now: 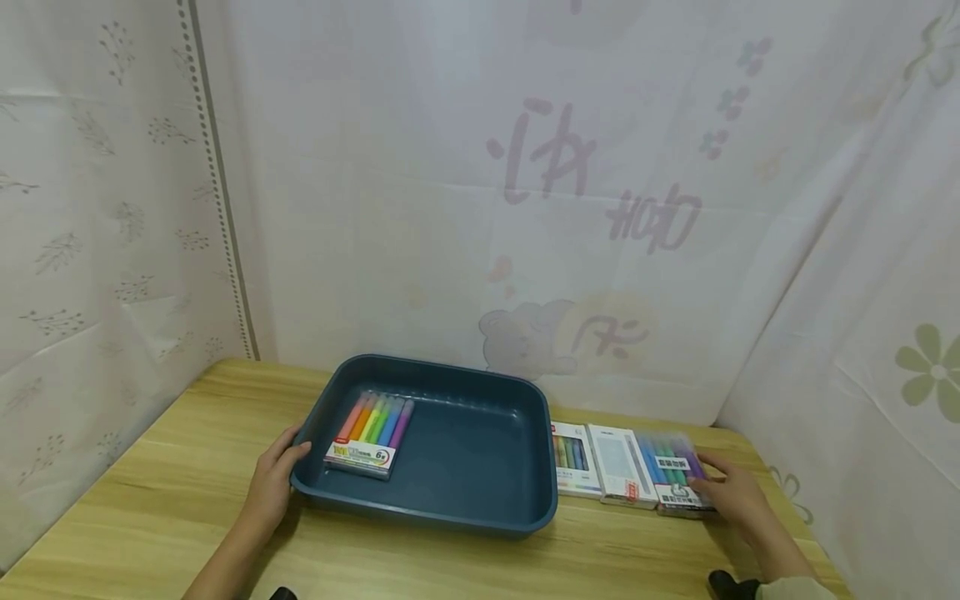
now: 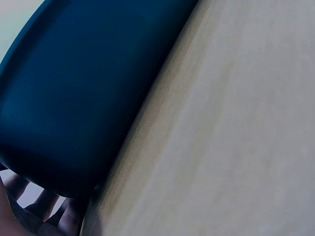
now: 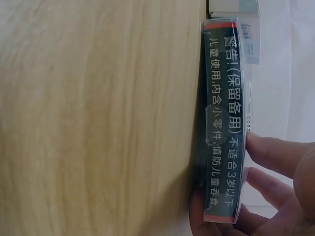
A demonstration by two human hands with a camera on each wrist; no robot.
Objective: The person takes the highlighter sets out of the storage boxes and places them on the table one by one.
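A deep blue rectangular tray (image 1: 468,454) stands on the table, and my left hand (image 1: 268,483) holds its left side, thumb at the rim. In the left wrist view, the fingers (image 2: 44,204) lie against the tray's outer wall (image 2: 93,93). Inside the tray, at its left, lies a pack of rainbow-coloured highlighters (image 1: 373,433). Over at the right, my right hand (image 1: 738,500) grips the right edge of a clear pack of coloured markers (image 1: 670,471). The right wrist view shows this pack's dark printed end (image 3: 221,123), with the thumb above and fingertips around its side.
Left of the marker pack, a white box (image 1: 621,467) and a white box with a window showing coloured pens (image 1: 575,458) lie in a row beside the tray. The wooden table (image 1: 420,562) backs onto a printed curtain (image 1: 390,258), with more curtain on both sides.
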